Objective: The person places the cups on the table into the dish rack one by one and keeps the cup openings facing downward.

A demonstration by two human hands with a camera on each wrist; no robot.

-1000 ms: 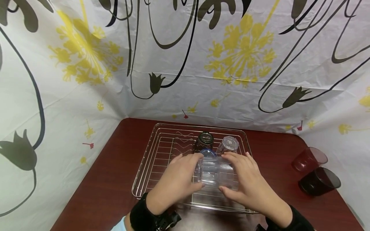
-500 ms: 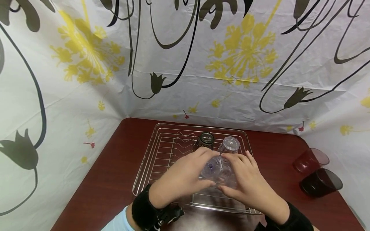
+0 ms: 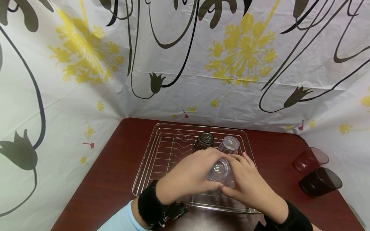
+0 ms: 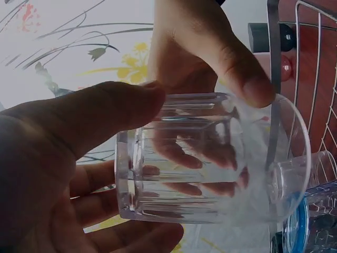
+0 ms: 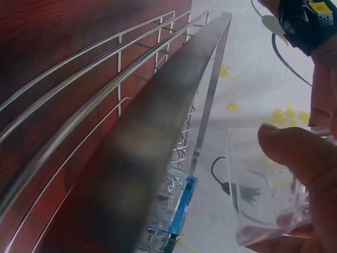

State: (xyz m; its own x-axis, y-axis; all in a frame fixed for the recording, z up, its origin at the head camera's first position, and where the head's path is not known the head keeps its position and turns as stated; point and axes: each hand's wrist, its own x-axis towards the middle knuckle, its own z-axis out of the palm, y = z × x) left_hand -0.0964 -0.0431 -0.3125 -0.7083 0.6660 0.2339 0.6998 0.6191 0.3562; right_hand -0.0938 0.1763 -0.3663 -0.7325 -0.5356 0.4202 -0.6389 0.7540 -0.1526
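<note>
Between both hands, over the drying rack (image 3: 154, 160), is a clear drinking glass (image 3: 218, 170) with its base turned up toward the head camera. My left hand (image 3: 190, 171) grips it near the base, thumb on one side and fingers on the other. My right hand (image 3: 250, 181) holds its other side. In the left wrist view, the open rim points toward the rack. Behind the hands, a dark glass (image 3: 206, 141) and another clear glass (image 3: 229, 145) stand upside down on the rack. A blue-rimmed glass (image 4: 299, 224) shows in the left wrist view; the left hand hides it from the head view.
On the table's right side stand a red glass (image 3: 309, 159) and a black glass (image 3: 319, 182), both upright. The wire rack's raised rim surrounds the work area on the dark red table (image 3: 101, 166). A patterned cloth (image 3: 185, 67) hangs behind.
The clear glass has turned from lying sideways to base up. My left hand has moved right, closer to the right hand, and now covers the blue-rimmed glass.
</note>
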